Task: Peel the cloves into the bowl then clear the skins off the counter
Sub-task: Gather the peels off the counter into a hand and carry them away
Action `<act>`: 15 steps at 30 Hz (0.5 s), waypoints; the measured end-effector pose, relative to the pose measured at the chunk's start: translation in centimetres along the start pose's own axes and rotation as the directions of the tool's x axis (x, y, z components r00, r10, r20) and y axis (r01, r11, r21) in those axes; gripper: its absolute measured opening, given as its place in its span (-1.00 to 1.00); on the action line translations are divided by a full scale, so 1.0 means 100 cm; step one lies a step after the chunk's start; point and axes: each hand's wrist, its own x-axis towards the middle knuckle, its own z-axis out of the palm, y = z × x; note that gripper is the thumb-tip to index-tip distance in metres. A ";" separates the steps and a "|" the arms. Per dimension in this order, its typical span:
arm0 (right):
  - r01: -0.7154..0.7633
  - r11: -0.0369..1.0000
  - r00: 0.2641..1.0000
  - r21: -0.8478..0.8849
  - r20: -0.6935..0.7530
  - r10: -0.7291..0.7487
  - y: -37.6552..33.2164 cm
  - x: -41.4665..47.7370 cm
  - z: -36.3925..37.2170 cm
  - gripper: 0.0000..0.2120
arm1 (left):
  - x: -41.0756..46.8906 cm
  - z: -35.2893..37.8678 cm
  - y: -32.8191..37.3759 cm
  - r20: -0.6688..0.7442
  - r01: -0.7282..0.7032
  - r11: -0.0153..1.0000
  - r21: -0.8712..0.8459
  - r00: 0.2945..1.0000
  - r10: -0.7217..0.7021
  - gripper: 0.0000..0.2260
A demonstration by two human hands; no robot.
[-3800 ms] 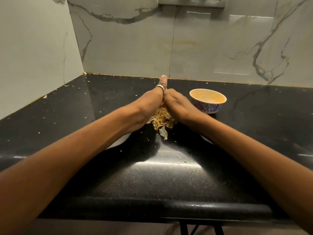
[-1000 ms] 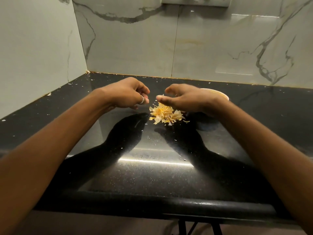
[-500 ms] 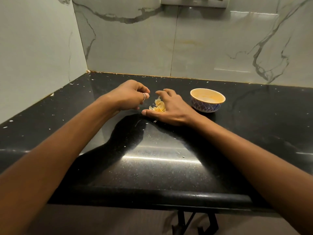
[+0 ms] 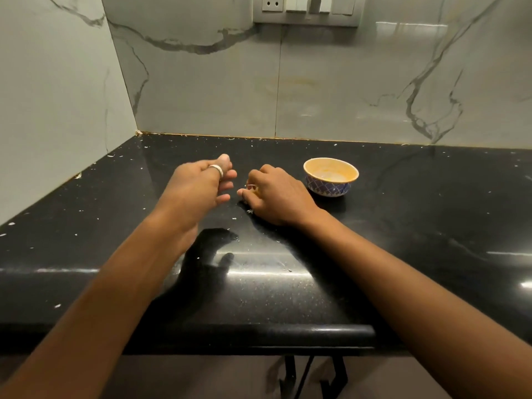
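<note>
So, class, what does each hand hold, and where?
Right hand grips the skins, bunched inside its curled fingers; left hand holds nothing.

Home kitchen: black stone counter (image 4: 403, 226), marble-look backsplash (image 4: 331, 90), wall sockets (image 4: 305, 8).

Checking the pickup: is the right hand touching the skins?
Touching. Head view: the right hand curls round the skins, yellow bits showing inside its grip.

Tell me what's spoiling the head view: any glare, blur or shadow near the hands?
Head view: the left hand is motion-blurred, fingertips smeared; the right hand, gripping skins, and the bowl are sharp. Head view: a glare streak crosses the black counter near its front, broken by the left hand's shadow.
</note>
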 end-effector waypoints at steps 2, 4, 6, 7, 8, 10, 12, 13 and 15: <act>0.002 0.999 0.999 -0.033 -0.035 -0.003 -0.002 -0.001 -0.001 -0.67 | -0.005 0.003 -0.001 -0.040 0.061 0.994 -0.089 0.997 -0.064 -0.79; -0.001 0.999 0.998 -0.040 -0.057 -0.001 -0.004 -0.001 -0.001 -0.67 | -0.007 0.006 -0.001 -0.070 0.094 0.983 -0.155 0.992 -0.105 -0.78; 0.001 0.999 0.997 -0.034 -0.074 -0.003 -0.005 -0.001 0.000 -0.66 | -0.007 0.010 0.001 -0.099 0.119 0.969 -0.218 0.985 -0.143 -0.78; 0.007 0.999 0.997 -0.032 -0.082 -0.009 -0.004 0.000 0.000 -0.66 | -0.007 0.011 0.002 -0.114 0.128 0.961 -0.245 0.981 -0.159 -0.78; 0.012 0.999 0.996 -0.032 -0.086 -0.015 -0.004 0.000 0.001 -0.65 | -0.006 0.013 0.003 -0.130 0.136 0.954 -0.266 0.976 -0.176 -0.78; 0.021 0.999 0.996 -0.029 -0.083 -0.023 -0.004 0.002 0.001 -0.65 | -0.005 0.015 0.003 -0.165 0.155 0.938 -0.310 0.963 -0.213 -0.77; 0.019 1.000 0.997 -0.008 -0.074 -0.020 -0.004 0.005 -0.001 -0.64 | -0.004 0.017 0.001 -0.193 0.165 0.918 -0.361 0.950 -0.247 -0.76; 0.011 1.000 0.997 0.009 -0.074 -0.010 -0.004 0.005 -0.002 -0.63 | -0.005 0.019 0.000 -0.205 0.166 0.908 -0.384 0.944 -0.260 -0.75; -0.024 0.999 0.996 0.048 -0.086 0.028 -0.004 0.006 -0.004 -0.61 | -0.005 0.022 -0.001 -0.224 0.162 0.887 -0.433 0.934 -0.280 -0.72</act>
